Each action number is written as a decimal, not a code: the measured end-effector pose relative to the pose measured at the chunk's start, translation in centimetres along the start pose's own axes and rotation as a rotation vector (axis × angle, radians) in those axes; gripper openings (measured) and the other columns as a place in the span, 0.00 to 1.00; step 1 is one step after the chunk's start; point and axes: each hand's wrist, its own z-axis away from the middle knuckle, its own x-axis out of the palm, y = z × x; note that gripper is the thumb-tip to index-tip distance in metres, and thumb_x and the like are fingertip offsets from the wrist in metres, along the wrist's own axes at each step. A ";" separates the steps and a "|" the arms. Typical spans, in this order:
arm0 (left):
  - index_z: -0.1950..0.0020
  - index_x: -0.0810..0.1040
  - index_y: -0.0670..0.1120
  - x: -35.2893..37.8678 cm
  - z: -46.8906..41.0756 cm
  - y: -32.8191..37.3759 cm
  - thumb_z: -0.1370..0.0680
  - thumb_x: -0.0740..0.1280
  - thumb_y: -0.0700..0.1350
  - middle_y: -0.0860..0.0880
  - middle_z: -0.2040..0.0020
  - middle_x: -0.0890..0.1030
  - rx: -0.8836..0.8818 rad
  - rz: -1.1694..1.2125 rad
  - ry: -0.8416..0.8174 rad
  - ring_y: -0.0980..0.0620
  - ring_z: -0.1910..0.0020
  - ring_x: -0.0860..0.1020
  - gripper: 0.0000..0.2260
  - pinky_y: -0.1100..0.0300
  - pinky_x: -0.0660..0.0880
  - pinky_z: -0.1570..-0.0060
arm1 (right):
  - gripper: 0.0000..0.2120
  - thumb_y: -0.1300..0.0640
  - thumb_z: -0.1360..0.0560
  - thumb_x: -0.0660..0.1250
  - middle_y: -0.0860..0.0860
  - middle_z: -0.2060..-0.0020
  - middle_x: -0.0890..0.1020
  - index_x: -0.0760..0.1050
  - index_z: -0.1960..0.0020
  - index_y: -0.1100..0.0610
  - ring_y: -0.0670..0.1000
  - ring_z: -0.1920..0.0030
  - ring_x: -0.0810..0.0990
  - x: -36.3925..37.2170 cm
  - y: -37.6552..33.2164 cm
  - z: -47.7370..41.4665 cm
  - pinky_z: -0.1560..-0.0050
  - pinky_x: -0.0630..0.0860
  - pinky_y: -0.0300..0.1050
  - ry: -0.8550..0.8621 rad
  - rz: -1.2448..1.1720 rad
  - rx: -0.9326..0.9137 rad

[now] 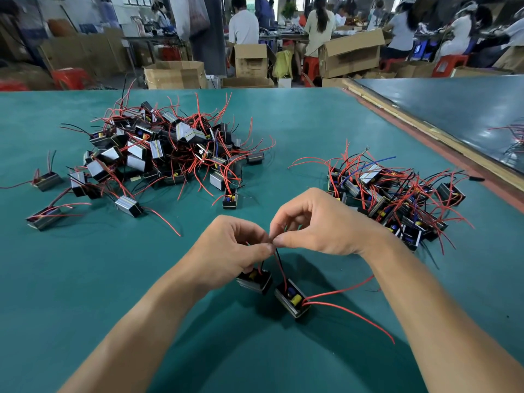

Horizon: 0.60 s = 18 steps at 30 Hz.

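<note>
1. The counter [85,279] is wide and green. Its right edge [425,131] slants away behind the right pile, and its far edge runs behind both piles.
2. The left pile [170,148] is the biggest heap of modules and lies well apart from the hands. I judge it to be stock not yet worked.
3. The right pile [391,199] is smaller and lies near the right wrist. It is probably finished work, though no joints can be made out, so more seems left than done.
4. There is bare counter between the piles and round both forearms. Room is tightest on the right, where that pile's red leads reach toward the forearm.
5. The left hand [229,251] and right hand [320,225] meet over the middle. Each grip is closed thumb to fingertip, pinching the wire ends [273,242] together.
6. The left module [255,280] sits just under the left hand and the right module [292,299] just beside it. This joint looks in progress. Two loose leads [348,310] trail rightward.
</note>
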 end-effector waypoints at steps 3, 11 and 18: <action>0.59 0.84 0.40 0.0 0.1 0.0 0.25 0.71 0.37 0.47 0.70 0.75 0.008 0.018 -0.032 0.50 0.69 0.69 0.04 0.56 0.66 0.65 | 0.10 0.66 0.28 0.74 0.55 0.65 0.85 0.84 0.58 0.52 0.43 0.67 0.76 0.1 -0.1 0.0 0.64 0.73 0.34 -0.005 -0.020 -0.015; 0.60 0.84 0.41 0.0 0.2 0.1 0.28 0.74 0.39 0.47 0.69 0.75 0.020 0.038 -0.076 0.50 0.68 0.68 0.03 0.58 0.64 0.67 | 0.12 0.66 0.28 0.75 0.54 0.66 0.84 0.85 0.56 0.49 0.41 0.67 0.76 0.1 0.1 -0.1 0.64 0.72 0.32 -0.008 -0.029 -0.020; 0.62 0.83 0.40 0.4 0.0 0.0 0.34 0.72 0.48 0.46 0.71 0.73 -0.028 -0.004 -0.004 0.50 0.69 0.67 0.10 0.54 0.63 0.65 | 0.02 0.61 0.28 0.75 0.57 0.65 0.84 0.85 0.59 0.56 0.46 0.66 0.77 0.2 0.2 -0.2 0.62 0.76 0.48 0.025 0.055 0.022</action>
